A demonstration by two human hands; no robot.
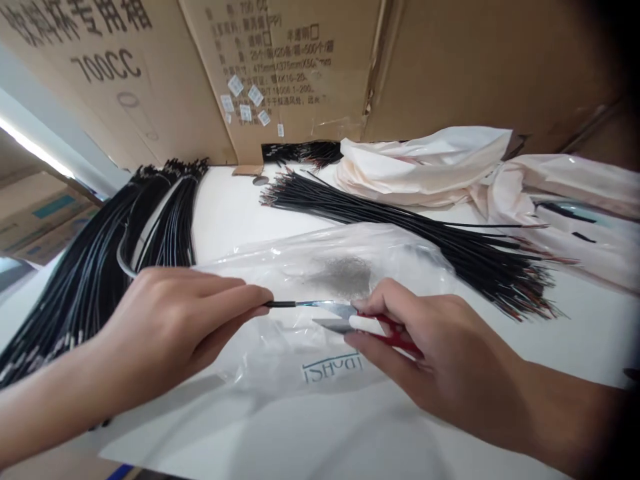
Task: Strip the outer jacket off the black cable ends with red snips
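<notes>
Left hand pinches a black wire whose end runs left-to-right, tip lying between the parted blades of red snips gripped by the right hand, over a clear bag; contact apparently made.

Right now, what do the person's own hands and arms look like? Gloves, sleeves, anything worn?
Both are bare: the left hand and right hand wear no gloves, and no rings or watch show. Both forearms are uncovered as far as the frame reaches, with no sleeve in view. The fingers carry no tape or markings, and the nails are short.
</notes>
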